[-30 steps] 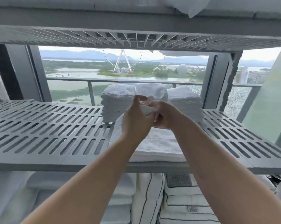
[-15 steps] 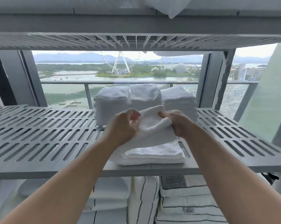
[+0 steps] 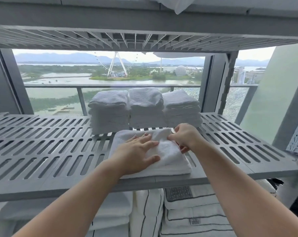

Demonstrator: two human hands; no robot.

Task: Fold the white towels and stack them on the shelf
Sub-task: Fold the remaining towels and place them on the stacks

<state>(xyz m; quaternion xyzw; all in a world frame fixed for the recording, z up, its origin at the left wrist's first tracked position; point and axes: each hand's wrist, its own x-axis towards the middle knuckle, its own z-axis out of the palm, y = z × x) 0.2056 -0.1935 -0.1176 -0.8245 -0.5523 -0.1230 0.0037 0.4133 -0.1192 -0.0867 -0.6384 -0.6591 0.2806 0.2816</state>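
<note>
- Pressing my left hand (image 3: pixel 138 151) flat on the folded white towel (image 3: pixel 170 159), I keep the fingers straight and spread, the thumb out toward 3 o'clock.
- My right hand (image 3: pixel 184 135) is at the towel's 1 o'clock corner, fingers curled, pinching a fold of the cloth.
- The towel lies on the grey slatted shelf (image 3: pixel 42 142), reaching its front edge, somewhat toward 3 o'clock from the shelf's middle.
- Several layers show along the towel's near edge; I cannot tell whether they are one towel or more.
- At 12 o'clock from the towel, three piles of folded white towels stand in a row at the back of the shelf, touching one another: the left stack (image 3: pixel 110 110), the middle stack (image 3: pixel 145 106) and the right stack (image 3: pixel 180 108). The towel's far edge lies just beside them.
- At 6 o'clock, under the shelf, white striped linens (image 3: pixel 192 216) are packed close together.
- Farther off at 12 o'clock, through the window, stands a Ferris wheel (image 3: pixel 116 65) beside water.
</note>
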